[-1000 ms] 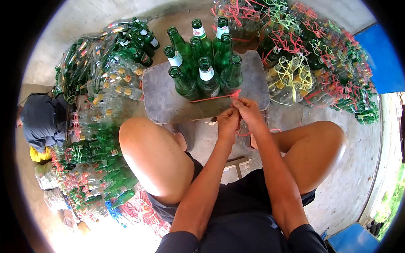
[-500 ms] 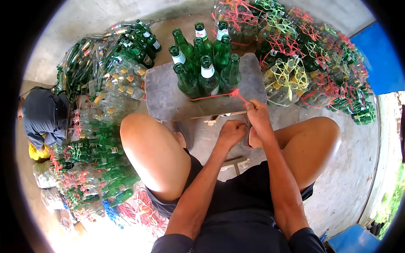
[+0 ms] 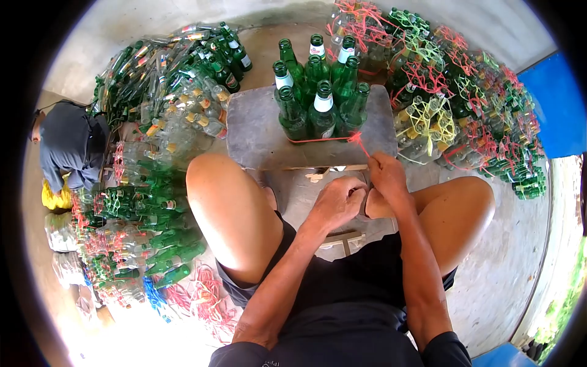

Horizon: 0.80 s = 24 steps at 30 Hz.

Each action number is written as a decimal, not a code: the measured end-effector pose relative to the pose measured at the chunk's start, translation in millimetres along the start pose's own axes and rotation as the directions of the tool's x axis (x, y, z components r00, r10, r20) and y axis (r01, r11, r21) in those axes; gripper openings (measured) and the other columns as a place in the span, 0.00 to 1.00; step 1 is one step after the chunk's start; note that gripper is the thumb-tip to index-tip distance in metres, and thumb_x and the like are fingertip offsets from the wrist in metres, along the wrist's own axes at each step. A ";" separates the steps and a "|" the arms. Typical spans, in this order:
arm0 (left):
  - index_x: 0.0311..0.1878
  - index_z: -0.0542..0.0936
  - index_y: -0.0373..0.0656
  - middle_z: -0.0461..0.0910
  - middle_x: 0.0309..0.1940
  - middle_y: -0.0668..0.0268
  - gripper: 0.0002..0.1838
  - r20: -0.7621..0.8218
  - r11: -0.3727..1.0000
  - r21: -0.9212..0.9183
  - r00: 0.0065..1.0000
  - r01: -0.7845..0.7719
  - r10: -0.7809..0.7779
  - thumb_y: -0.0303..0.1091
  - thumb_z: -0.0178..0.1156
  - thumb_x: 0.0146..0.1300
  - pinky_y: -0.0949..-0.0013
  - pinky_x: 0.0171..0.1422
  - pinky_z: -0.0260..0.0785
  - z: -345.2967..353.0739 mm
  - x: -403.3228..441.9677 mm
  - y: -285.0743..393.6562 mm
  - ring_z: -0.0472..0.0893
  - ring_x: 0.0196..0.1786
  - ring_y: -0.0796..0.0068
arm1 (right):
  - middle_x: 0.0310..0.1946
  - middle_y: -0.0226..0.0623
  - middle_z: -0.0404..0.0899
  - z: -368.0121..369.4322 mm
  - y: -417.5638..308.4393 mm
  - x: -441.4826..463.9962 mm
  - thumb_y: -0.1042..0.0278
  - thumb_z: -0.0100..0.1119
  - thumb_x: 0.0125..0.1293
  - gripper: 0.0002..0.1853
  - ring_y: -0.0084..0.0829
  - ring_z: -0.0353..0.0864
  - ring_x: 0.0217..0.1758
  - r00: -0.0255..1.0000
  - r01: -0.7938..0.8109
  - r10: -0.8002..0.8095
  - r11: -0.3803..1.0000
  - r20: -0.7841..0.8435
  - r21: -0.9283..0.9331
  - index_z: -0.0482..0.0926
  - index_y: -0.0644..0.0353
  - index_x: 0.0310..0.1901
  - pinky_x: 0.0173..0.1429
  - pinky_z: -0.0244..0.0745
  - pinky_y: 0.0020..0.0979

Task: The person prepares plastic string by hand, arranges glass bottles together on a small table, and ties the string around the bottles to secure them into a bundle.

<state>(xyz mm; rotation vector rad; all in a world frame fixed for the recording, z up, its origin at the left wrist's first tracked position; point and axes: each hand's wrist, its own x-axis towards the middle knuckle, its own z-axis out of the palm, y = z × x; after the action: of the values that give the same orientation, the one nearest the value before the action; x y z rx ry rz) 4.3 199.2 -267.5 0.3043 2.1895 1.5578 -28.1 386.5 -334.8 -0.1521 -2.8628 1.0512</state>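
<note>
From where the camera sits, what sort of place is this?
Likely a bottle store or recycling spot: loose bottles heaped at picture left, string-tied bottles massed at right, and green bottles on a low table with red string along their front.

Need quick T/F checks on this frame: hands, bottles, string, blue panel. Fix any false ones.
1. The bottles on the slab stand upright. True.
2. They are clear glass. False: they are green.
3. The right hand holds red string. True.
4. The left hand grips a bottle. False: it is apart from those bottles.
5. The blue panel is at the picture's left. False: it is at the right.
</note>
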 end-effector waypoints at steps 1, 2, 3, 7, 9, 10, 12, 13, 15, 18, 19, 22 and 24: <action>0.49 0.85 0.32 0.87 0.41 0.53 0.17 -0.005 0.999 0.002 0.999 -0.043 0.043 0.33 0.55 0.65 0.64 0.46 0.75 -3.3 -3.5 0.8 0.83 0.38 0.69 | 0.34 0.56 0.81 -2.6 -1.9 -0.4 0.66 0.55 0.67 0.08 0.60 0.81 0.40 1.000 -0.018 0.018 1.000 0.012 -0.005 0.81 0.60 0.35 0.42 0.73 0.53; 0.49 0.85 0.32 0.87 0.41 0.53 0.17 -0.010 0.999 0.011 0.999 -0.033 0.033 0.33 0.55 0.66 0.64 0.47 0.75 -6.1 -5.4 0.2 0.83 0.39 0.68 | 0.34 0.56 0.81 -5.0 -3.9 0.3 0.66 0.55 0.67 0.08 0.60 0.80 0.40 1.000 -0.016 0.016 1.000 0.007 0.024 0.81 0.60 0.36 0.42 0.73 0.53; 0.49 0.85 0.32 0.87 0.42 0.52 0.17 -0.013 1.000 0.020 1.000 -0.021 0.021 0.33 0.55 0.66 0.63 0.47 0.76 -8.0 -8.1 -1.2 0.84 0.40 0.67 | 0.35 0.56 0.81 -8.1 -6.9 -0.4 0.66 0.55 0.67 0.08 0.60 0.80 0.40 1.000 -0.016 0.016 0.999 0.003 0.052 0.81 0.60 0.36 0.42 0.73 0.53; 0.48 0.85 0.32 0.86 0.42 0.52 0.15 -0.060 0.994 0.098 0.997 -0.047 0.054 0.32 0.56 0.66 0.62 0.49 0.77 -7.8 -13.6 -7.6 0.85 0.42 0.63 | 0.35 0.55 0.81 -20.9 -14.3 0.9 0.66 0.55 0.67 0.09 0.60 0.80 0.41 0.999 -0.030 0.027 0.997 0.034 0.071 0.81 0.60 0.36 0.42 0.73 0.53; 0.47 0.85 0.32 0.86 0.42 0.51 0.14 -0.049 0.991 0.101 0.995 -0.082 0.087 0.31 0.57 0.66 0.62 0.49 0.77 -7.9 -17.2 -5.2 0.86 0.43 0.61 | 0.35 0.55 0.82 -21.2 -14.3 1.7 0.65 0.55 0.67 0.09 0.60 0.81 0.41 1.000 0.016 -0.016 1.000 0.009 0.001 0.82 0.60 0.36 0.43 0.74 0.53; 0.47 0.85 0.33 0.85 0.42 0.51 0.13 -0.048 0.990 0.103 0.994 -0.094 0.100 0.30 0.57 0.66 0.62 0.49 0.77 -9.2 -20.0 -2.0 0.86 0.43 0.60 | 0.35 0.54 0.82 -20.2 -14.5 1.4 0.64 0.54 0.68 0.10 0.60 0.81 0.41 0.999 0.040 -0.040 0.999 0.003 -0.032 0.82 0.60 0.36 0.43 0.74 0.53; 0.47 0.84 0.33 0.85 0.41 0.52 0.12 -0.057 0.994 0.036 0.992 -0.108 0.109 0.29 0.58 0.66 0.63 0.47 0.77 -13.9 -29.3 9.1 0.85 0.42 0.62 | 0.34 0.55 0.81 -14.9 -5.5 -0.4 0.64 0.55 0.68 0.10 0.59 0.80 0.39 0.999 0.010 -0.007 0.997 0.032 -0.078 0.82 0.61 0.36 0.42 0.73 0.51; 0.47 0.84 0.34 0.84 0.41 0.53 0.11 -0.073 0.994 0.005 0.991 -0.108 0.108 0.28 0.59 0.66 0.63 0.46 0.77 -19.0 -36.7 16.6 0.85 0.41 0.63 | 0.33 0.56 0.80 -11.3 -1.8 -0.6 0.64 0.55 0.68 0.10 0.58 0.80 0.38 0.998 0.005 0.001 0.995 0.056 -0.097 0.82 0.62 0.37 0.42 0.73 0.50; 0.49 0.83 0.34 0.83 0.40 0.54 0.11 -0.100 0.977 -0.037 0.973 -0.210 0.206 0.28 0.60 0.66 0.64 0.45 0.76 -30.9 -53.0 28.2 0.84 0.40 0.65 | 0.34 0.55 0.81 -5.6 4.7 -0.7 0.62 0.53 0.68 0.12 0.58 0.81 0.41 0.994 0.006 0.014 0.984 0.109 -0.178 0.82 0.60 0.38 0.44 0.73 0.52; 0.51 0.81 0.35 0.82 0.40 0.60 0.10 -0.076 0.971 -0.062 0.971 -0.231 0.226 0.23 0.60 0.68 0.68 0.43 0.75 -66.2 -84.4 65.1 0.81 0.41 0.72 | 0.36 0.53 0.82 4.1 10.2 -2.5 0.61 0.51 0.69 0.13 0.59 0.81 0.43 0.989 0.033 0.006 0.967 0.150 -0.251 0.82 0.60 0.39 0.47 0.73 0.54; 0.51 0.81 0.35 0.82 0.41 0.61 0.10 -0.073 0.970 -0.088 0.973 -0.226 0.220 0.21 0.60 0.68 0.70 0.43 0.75 -75.6 -93.5 71.5 0.81 0.42 0.73 | 0.37 0.53 0.83 4.9 14.6 -4.9 0.61 0.51 0.70 0.13 0.59 0.81 0.44 0.988 0.036 0.007 0.961 0.155 -0.275 0.82 0.60 0.40 0.48 0.74 0.54; 0.52 0.81 0.32 0.82 0.46 0.60 0.11 -0.112 0.931 -0.262 0.967 -0.252 0.231 0.16 0.57 0.69 0.74 0.45 0.74 -102.6 -122.2 85.6 0.81 0.46 0.74 | 0.45 0.53 0.83 13.2 28.5 -1.4 0.57 0.49 0.73 0.15 0.59 0.81 0.50 0.954 0.043 0.074 0.926 0.291 -0.376 0.83 0.57 0.44 0.53 0.76 0.54; 0.52 0.81 0.30 0.83 0.48 0.57 0.12 -0.174 0.876 -0.344 0.940 -0.338 0.294 0.15 0.57 0.69 0.74 0.47 0.75 -124.1 -138.7 85.8 0.82 0.48 0.73 | 0.45 0.54 0.83 19.6 33.3 -1.6 0.58 0.51 0.72 0.15 0.59 0.81 0.50 0.917 0.003 0.158 0.915 0.366 -0.403 0.83 0.58 0.46 0.54 0.76 0.53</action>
<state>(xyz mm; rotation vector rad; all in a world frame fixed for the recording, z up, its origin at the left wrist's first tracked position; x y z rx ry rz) 62.6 66.4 -122.7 0.4806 1.9394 2.1794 -26.7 399.0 -371.4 -0.0906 -3.4380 0.5373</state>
